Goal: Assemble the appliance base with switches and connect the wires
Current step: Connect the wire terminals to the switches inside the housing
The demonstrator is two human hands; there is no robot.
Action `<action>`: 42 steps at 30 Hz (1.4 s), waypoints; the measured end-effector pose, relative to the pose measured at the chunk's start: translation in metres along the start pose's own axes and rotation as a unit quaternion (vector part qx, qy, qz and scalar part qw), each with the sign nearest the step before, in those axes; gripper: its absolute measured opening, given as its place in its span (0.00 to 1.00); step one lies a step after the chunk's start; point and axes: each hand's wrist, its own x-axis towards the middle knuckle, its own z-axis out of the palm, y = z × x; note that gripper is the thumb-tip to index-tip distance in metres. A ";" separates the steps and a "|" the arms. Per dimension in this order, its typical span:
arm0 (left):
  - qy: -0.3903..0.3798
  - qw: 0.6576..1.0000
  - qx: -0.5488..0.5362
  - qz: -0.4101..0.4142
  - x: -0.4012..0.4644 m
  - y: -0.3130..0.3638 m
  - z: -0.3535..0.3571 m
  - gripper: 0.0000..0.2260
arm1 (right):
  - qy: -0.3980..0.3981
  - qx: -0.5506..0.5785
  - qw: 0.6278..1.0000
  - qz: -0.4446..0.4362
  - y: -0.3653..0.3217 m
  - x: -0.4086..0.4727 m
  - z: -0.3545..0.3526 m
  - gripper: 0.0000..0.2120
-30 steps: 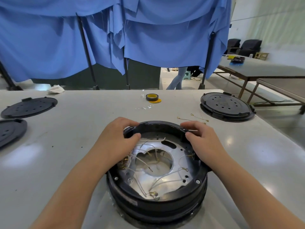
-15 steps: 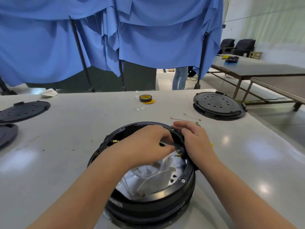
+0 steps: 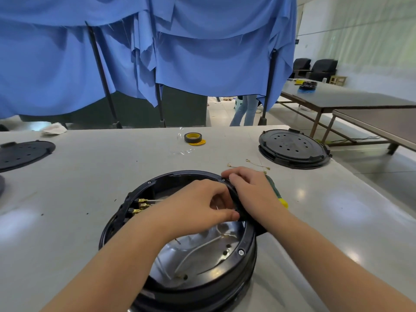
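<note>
My right hand grips the far rim of the black appliance base while my left hand pinches a thin white wire inside it.

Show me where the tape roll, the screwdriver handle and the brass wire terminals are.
tape roll [image 3: 193, 138], head view, on its dark outer side.
screwdriver handle [image 3: 275, 189], head view, green grip beside the wrist.
brass wire terminals [image 3: 142, 201], head view, upper connector inside the base.

A round black plastic appliance base shows a shiny silver metal plate, white wires and brass-yellow terminals. Blue cloth drapes hang behind a pale grey table; a black tape roll has a yellow core.
</note>
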 end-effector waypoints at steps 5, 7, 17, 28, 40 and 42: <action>-0.010 1.000 -0.021 -0.011 -0.002 -0.007 0.001 0.06 | 0.082 -0.183 0.980 -0.003 0.018 0.054 -0.041 0.06; -0.008 1.000 -0.017 -0.007 -0.003 -0.007 0.001 0.06 | 0.076 -0.301 0.949 0.050 0.032 0.073 -0.054 0.06; -0.005 1.000 -0.012 -0.004 -0.002 -0.008 0.002 0.06 | -0.019 -0.383 0.901 0.204 0.054 0.119 -0.060 0.12; 0.031 0.999 -0.009 0.013 -0.004 -0.003 0.000 0.05 | 0.067 -0.300 0.950 0.054 0.021 0.087 -0.057 0.03; 0.269 0.953 0.041 0.133 -0.005 0.004 -0.003 0.10 | 0.036 -0.044 0.993 -0.108 -0.040 -0.034 -0.018 0.12; 0.266 0.954 0.074 0.120 -0.005 0.004 -0.001 0.10 | 0.052 -0.032 0.992 -0.112 -0.038 -0.037 -0.017 0.12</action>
